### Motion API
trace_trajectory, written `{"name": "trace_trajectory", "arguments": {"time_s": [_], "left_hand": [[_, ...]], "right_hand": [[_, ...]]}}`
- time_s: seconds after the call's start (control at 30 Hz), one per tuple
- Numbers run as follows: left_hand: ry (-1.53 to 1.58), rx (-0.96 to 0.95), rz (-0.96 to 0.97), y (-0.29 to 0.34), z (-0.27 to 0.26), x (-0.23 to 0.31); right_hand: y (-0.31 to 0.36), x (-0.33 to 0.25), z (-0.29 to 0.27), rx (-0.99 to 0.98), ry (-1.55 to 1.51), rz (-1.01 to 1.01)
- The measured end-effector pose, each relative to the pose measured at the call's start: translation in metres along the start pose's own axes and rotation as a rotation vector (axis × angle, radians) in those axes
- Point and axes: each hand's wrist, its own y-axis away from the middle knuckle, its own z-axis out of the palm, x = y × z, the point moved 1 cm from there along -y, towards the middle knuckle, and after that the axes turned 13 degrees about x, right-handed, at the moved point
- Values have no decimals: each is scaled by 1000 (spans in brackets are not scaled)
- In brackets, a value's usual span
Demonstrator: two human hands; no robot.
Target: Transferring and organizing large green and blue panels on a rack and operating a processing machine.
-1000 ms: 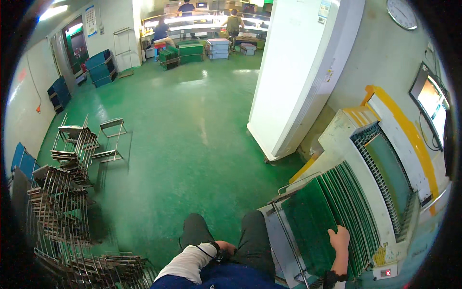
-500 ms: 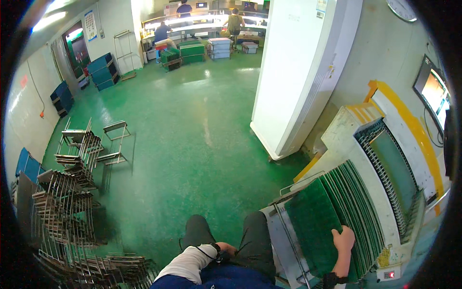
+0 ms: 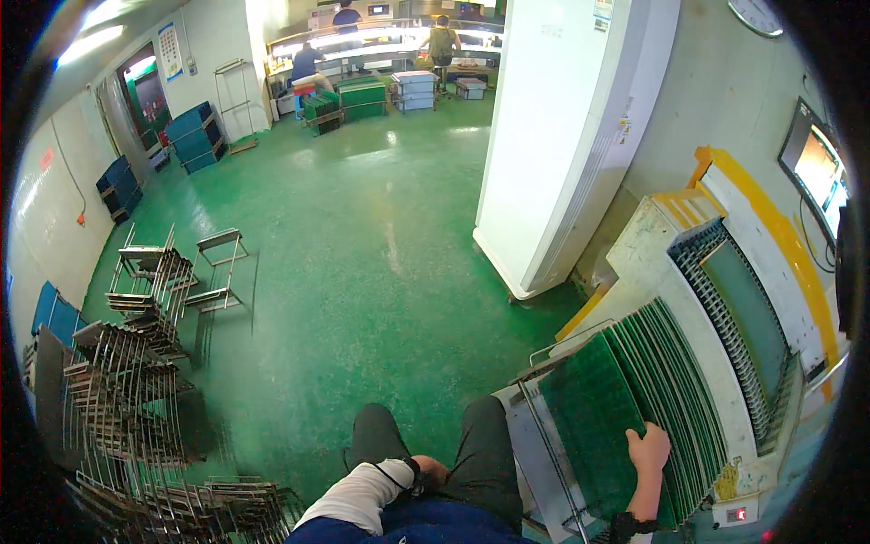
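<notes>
My right hand point(image 3: 649, 448) is at the edge of the front green panel point(image 3: 584, 422), a flat sheet like a circuit board. Its fingers curl round that edge, with the thumb on the near face. Behind this sheet, many similar green panels point(image 3: 684, 390) stand on edge in a row, in a metal rack point(image 3: 553, 462). In my lap, between the thighs, rests my left hand point(image 3: 432, 471). A white sleeve covers that forearm, and the fingers are tucked out of sight. I see nothing in the left hand.
On the right, a machine point(image 3: 734, 354) holds one panel point(image 3: 748, 313) between toothed tracks. A tall white cabinet point(image 3: 544, 145) stands ahead. Stacked metal racks point(image 3: 127, 390) fill the left side. Several people sit at a lit bench point(image 3: 381, 54) far off, near crates point(image 3: 414, 91).
Both hands keep their places, the right one still at the front panel's edge. Only the view has shifted very slightly.
</notes>
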Motion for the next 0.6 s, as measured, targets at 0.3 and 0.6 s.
{"name": "trace_trajectory", "arguments": {"time_s": [0.3,0.6], "left_hand": [[-59,-18,21,12,-5,5],[50,-55,-107,6,-5,5]], "right_hand": [[0,-8,-4,-21,34,0],[0,-7,-6,-48,27,16]]}}
